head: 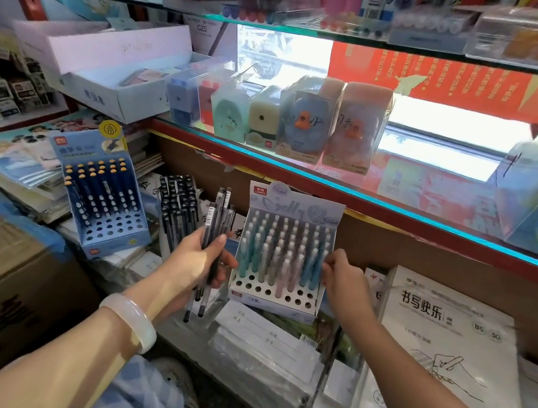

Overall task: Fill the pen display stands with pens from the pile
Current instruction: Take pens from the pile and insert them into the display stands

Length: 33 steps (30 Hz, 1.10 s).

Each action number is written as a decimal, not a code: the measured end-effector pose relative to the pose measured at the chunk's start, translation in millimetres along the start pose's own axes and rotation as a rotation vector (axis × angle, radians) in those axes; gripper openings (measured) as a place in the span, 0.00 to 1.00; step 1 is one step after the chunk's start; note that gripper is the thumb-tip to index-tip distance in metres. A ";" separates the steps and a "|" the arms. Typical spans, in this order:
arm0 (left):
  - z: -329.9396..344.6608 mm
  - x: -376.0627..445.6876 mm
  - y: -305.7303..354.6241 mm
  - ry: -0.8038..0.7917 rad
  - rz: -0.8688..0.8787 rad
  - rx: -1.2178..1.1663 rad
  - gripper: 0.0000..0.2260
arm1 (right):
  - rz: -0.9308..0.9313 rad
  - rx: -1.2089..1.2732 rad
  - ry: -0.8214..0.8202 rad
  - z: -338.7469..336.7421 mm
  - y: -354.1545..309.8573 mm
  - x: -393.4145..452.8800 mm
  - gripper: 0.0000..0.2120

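Note:
My left hand (198, 265) grips a bunch of black pens (213, 230), held upright just left of the pastel pen display stand (276, 303). That stand holds several pastel pens in its back rows, and its front rows show bare holes. My right hand (345, 278) pinches the stand's right edge with curled fingers. Behind my left hand stands a display of black pens (179, 206). Further left, a blue pen display stand (118, 231) holds several dark blue pens, with bare holes in front.
Stacked notebooks (441, 345) and wrapped paper packs lie under and to the right of the stands. A glass shelf (349, 189) with boxed sharpeners hangs right above. Cardboard boxes (5, 298) sit at lower left, and booklets are piled at the left.

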<state>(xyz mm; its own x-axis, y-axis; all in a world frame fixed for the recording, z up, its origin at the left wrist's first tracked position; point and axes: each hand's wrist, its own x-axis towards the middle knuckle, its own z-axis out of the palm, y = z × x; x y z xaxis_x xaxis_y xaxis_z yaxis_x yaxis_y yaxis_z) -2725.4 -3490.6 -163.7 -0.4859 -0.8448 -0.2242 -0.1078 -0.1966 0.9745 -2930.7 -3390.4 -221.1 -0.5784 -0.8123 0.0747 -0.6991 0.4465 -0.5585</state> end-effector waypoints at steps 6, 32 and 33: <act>4.2 -1.0 -0.4 -0.008 -0.023 0.021 0.05 | 0.028 -0.039 -0.011 1.8 -1.5 0.1 0.07; -74.6 -14.2 14.9 -0.107 -0.049 -0.029 0.08 | -0.039 0.759 -0.378 20.2 -185.5 6.5 0.06; -78.8 -13.3 16.5 -0.070 -0.050 -0.039 0.09 | -0.043 0.777 -0.375 19.0 -189.0 10.4 0.04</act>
<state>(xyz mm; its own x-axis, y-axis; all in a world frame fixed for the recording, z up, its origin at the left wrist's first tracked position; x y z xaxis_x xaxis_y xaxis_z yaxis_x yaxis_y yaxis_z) -2652.4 -3521.8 -144.9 -0.5403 -0.7967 -0.2706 -0.1002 -0.2584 0.9608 -2796.6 -3490.3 -130.5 -0.2855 -0.9539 -0.0925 -0.1527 0.1405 -0.9782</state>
